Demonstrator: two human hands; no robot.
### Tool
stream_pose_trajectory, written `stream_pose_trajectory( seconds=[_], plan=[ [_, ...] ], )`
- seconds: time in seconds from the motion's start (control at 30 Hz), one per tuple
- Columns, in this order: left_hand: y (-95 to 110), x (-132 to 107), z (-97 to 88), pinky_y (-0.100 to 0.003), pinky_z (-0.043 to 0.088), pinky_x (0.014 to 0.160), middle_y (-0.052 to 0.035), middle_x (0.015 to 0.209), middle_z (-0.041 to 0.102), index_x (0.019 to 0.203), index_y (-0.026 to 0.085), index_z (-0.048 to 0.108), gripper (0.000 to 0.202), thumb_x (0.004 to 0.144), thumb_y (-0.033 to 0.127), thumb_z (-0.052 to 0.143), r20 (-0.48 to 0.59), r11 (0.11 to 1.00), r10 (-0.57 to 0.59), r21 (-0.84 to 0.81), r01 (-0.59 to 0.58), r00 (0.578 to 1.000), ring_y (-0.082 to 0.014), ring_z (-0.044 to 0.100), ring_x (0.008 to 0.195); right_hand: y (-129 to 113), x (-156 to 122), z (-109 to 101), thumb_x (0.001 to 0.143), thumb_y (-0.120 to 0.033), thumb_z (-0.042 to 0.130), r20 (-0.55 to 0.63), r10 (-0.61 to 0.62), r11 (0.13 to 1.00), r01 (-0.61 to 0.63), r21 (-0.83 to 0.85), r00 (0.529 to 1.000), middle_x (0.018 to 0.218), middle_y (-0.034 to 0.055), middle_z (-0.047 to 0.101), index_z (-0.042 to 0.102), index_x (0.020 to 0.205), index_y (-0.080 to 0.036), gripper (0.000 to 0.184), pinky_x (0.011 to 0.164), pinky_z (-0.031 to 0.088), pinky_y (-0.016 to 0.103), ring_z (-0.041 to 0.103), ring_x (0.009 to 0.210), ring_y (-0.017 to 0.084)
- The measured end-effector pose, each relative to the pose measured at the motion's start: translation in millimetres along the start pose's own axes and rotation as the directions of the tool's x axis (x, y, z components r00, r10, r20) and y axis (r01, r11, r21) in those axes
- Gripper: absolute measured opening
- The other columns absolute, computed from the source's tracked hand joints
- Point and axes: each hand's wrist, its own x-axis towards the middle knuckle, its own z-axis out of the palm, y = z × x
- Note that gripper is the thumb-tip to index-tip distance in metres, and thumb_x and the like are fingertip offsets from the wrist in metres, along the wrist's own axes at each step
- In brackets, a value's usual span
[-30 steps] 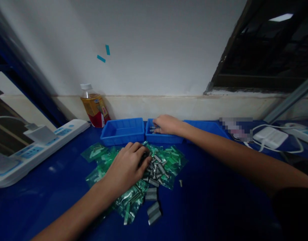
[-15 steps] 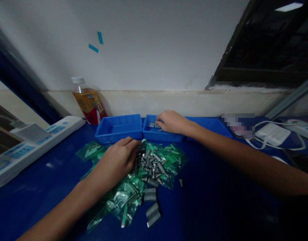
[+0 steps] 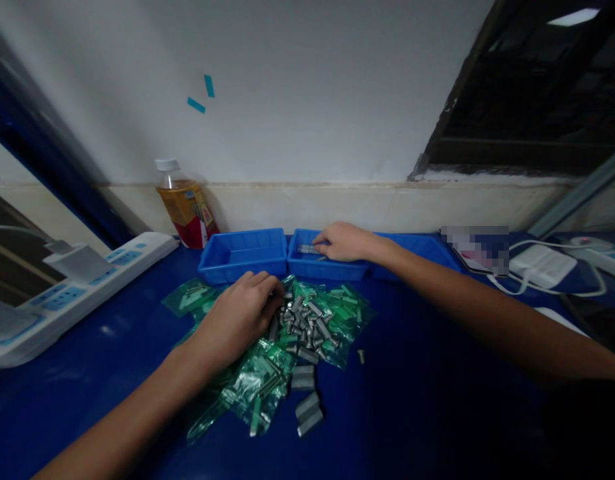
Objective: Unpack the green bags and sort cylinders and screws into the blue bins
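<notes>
My left hand (image 3: pixel 239 315) lies palm down on green plastic bags (image 3: pixel 260 377), fingers curled at the left edge of a heap of small grey metal cylinders (image 3: pixel 307 325). What its fingertips grip is hidden. My right hand (image 3: pixel 343 241) reaches into the middle blue tray (image 3: pixel 322 268), fingers bent over a few grey cylinders (image 3: pixel 307 249) lying inside it. To its left is another blue tray (image 3: pixel 242 257), with nothing showing inside.
A third blue tray (image 3: pixel 422 250) sits under my right forearm. A drink bottle (image 3: pixel 183 207) stands by the wall. A white power strip (image 3: pixel 72 293) lies at the left, a white adapter with cable (image 3: pixel 542 265) at the right. Loose grey blocks (image 3: pixel 307 410) lie near the bags.
My left hand slid left off the top of the cylinder heap to its left edge. My right hand stayed in the middle tray, shifting slightly. The camera view wobbled.
</notes>
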Motion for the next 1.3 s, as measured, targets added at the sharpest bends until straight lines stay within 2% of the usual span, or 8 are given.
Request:
stream_pose_trajectory(
  seconds=[0.17, 0.4, 0.6, 0.77, 0.93, 1.07, 1.17, 1.3],
  plan=[
    [1, 0, -1.4, -0.035, 0.043, 0.079, -0.0069, 0.095, 0.064, 0.109, 0.017, 0.058, 0.024, 0.091, 0.021, 0.043, 0.000, 0.999, 0.037, -0.014, -0.037, 0.999, -0.0222, 0.052, 0.088, -28, -53, 10, 0.089, -0.025, 0.044, -0.384, -0.019, 0.982, 0.089, 0.164, 0.923, 0.076, 0.0036, 0.067, 0.069, 0.092, -0.017, 0.026, 0.064, 0.040, 0.025, 0.057, 0.066, 0.013],
    [15, 4, -1.8, -0.035, 0.043, 0.077, -0.0071, 0.090, 0.065, 0.098, 0.016, 0.061, 0.022, 0.091, 0.021, 0.041, -0.052, 0.998, 0.055, -0.038, -0.057, 0.997, -0.0218, 0.052, 0.085, -47, -119, 53, 0.089, -0.021, 0.046, -0.567, -0.149, 0.925, 0.317, 0.210, 0.810, 0.069, 0.0033, 0.060, 0.064, 0.088, -0.013, 0.020, 0.060, 0.040, 0.025, 0.052, 0.062, 0.012],
    [18, 8, -1.4, -0.035, 0.045, 0.077, -0.0059, 0.090, 0.067, 0.097, 0.019, 0.064, 0.023, 0.088, 0.032, 0.047, 0.050, 0.996, -0.040, -0.080, 0.044, 0.998, -0.0216, 0.060, 0.085, -47, -119, 70, 0.086, -0.017, 0.050, -0.597, -0.139, 0.903, 0.348, 0.251, 0.790, 0.072, 0.0033, 0.061, 0.062, 0.087, -0.013, 0.013, 0.064, 0.040, 0.027, 0.053, 0.065, 0.013],
    [24, 14, 3.6, -0.031, 0.047, 0.069, -0.0044, 0.085, 0.066, 0.094, 0.017, 0.056, 0.014, 0.083, 0.023, 0.051, -0.002, 0.980, -0.127, -0.153, 0.125, 0.992, -0.0198, 0.062, 0.079, -49, -120, 74, 0.086, -0.016, 0.050, -0.592, -0.165, 0.890, 0.377, 0.255, 0.789, 0.072, 0.0027, 0.061, 0.061, 0.086, -0.015, 0.011, 0.065, 0.039, 0.029, 0.053, 0.065, 0.013],
    [33, 16, 4.2, -0.028, 0.047, 0.067, -0.0027, 0.083, 0.063, 0.091, 0.017, 0.052, 0.007, 0.085, 0.018, 0.047, -0.091, 0.956, -0.074, -0.290, 0.045, 0.993, -0.0152, 0.060, 0.075, -48, -119, 74, 0.084, -0.016, 0.052, -0.609, -0.115, 0.870, 0.375, 0.319, 0.785, 0.075, 0.0026, 0.061, 0.058, 0.092, -0.016, 0.010, 0.067, 0.042, 0.029, 0.054, 0.068, 0.014],
    [54, 13, -5.6, -0.025, 0.048, 0.065, -0.0015, 0.080, 0.062, 0.089, 0.018, 0.053, 0.009, 0.089, 0.021, 0.044, -0.160, 0.924, -0.037, -0.380, -0.027, 0.986, -0.0123, 0.059, 0.071, -48, -119, 76, 0.085, -0.021, 0.054, -0.654, -0.075, 0.867, 0.374, 0.330, 0.752, 0.087, 0.0053, 0.061, 0.051, 0.108, -0.018, 0.024, 0.071, 0.045, 0.031, 0.056, 0.078, 0.017],
    [69, 7, -5.9, -0.024, 0.047, 0.061, -0.0010, 0.078, 0.061, 0.089, 0.019, 0.054, 0.010, 0.090, 0.022, 0.045, -0.128, 0.896, 0.008, -0.439, -0.063, 0.992, -0.0119, 0.058, 0.068, -48, -121, 76, 0.085, -0.020, 0.054, -0.686, -0.078, 0.870, 0.386, 0.308, 0.723, 0.085, 0.0043, 0.060, 0.049, 0.102, -0.021, 0.017, 0.070, 0.045, 0.030, 0.056, 0.078, 0.016],
    [74, -1, 1.1, -0.024, 0.050, 0.062, -0.0013, 0.081, 0.062, 0.093, 0.021, 0.054, 0.010, 0.091, 0.021, 0.044, -0.098, 0.846, -0.030, -0.533, -0.027, 0.995, -0.0123, 0.059, 0.072, -47, -122, 76, 0.090, -0.023, 0.050, -0.674, -0.091, 0.885, 0.370, 0.283, 0.733, 0.077, 0.0022, 0.058, 0.049, 0.091, -0.020, 0.003, 0.064, 0.043, 0.027, 0.055, 0.071, 0.015]
  ],
)
